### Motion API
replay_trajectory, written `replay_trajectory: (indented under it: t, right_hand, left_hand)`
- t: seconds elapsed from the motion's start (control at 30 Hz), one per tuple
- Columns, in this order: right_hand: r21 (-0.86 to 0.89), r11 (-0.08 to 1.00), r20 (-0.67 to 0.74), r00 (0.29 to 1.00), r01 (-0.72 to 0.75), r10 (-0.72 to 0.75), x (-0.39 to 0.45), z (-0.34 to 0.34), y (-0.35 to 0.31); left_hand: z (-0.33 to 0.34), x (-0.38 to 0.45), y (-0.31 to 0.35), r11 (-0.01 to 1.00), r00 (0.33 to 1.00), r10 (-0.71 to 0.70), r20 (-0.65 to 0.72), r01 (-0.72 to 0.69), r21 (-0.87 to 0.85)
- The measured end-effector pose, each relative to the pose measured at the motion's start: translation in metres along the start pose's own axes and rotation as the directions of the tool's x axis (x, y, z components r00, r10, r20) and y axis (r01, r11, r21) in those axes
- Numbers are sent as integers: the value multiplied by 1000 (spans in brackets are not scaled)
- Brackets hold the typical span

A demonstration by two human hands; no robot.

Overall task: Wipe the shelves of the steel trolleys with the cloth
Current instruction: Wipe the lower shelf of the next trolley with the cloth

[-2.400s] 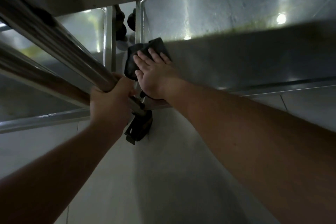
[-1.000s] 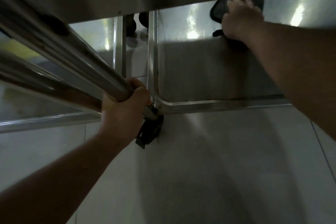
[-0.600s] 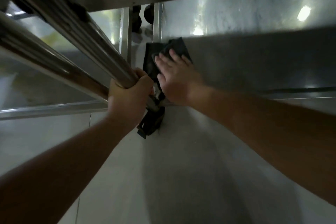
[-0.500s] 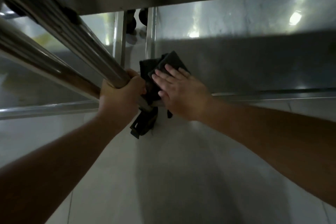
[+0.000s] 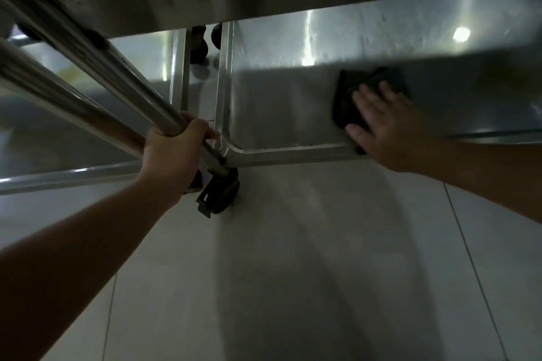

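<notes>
Cloth (image 5: 356, 102) now lies mid-shelf (image 5: 281, 114), swept rightward from the near-left corner under our flat, straight-fingered right hand (image 5: 384, 129); our left hand (image 5: 176, 152) stays clenched round the post (image 5: 123, 79). We judge this shelf nearly covered.

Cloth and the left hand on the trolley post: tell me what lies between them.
Head view: only bare steel shelf between cloth and left hand.

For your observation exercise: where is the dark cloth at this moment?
In the head view, the dark cloth lies flat on the bottom shelf of the right-hand trolley, right of centre near its front rim, pressed down under the right hand.
</notes>
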State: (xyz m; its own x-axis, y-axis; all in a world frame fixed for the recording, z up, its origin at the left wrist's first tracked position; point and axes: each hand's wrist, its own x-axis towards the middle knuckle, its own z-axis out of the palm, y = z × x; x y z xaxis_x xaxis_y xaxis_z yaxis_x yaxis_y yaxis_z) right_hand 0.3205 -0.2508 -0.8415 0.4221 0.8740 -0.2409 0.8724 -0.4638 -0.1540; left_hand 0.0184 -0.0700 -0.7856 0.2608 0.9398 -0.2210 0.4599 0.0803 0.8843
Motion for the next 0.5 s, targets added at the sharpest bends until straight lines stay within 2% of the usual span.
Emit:
replay_trajectory:
  t: [0.13,0.2,0.3,0.4,0.47,0.5]
  right_hand:
    - [31,970,40,969,243,-244,17,15,-69]
    - [33,947,54,946,319,-320,23,16,-80]
    - [7,928,34,928,372,-372,20,16,-58]
    - [-20,938,7,938,346,-346,10,14,-13]
    - [-55,949,-8,951,310,-311,2,12,24]
    - [-61,957,-12,959,283,-284,-2,10,44]
  left_hand:
    - [-3,-4,6,999,999,-34,7,34,33]
    - [-6,-4,9,996,998,-46,37,43,78]
    - [-8,-8,11,993,995,-63,71,56,99]
    - [-9,-5,6,988,998,-60,9,58,143]
    - [-8,-5,-5,969,996,-65,-59,77,233]
    - [-5,-9,-16,958,994,-95,-50,105,268]
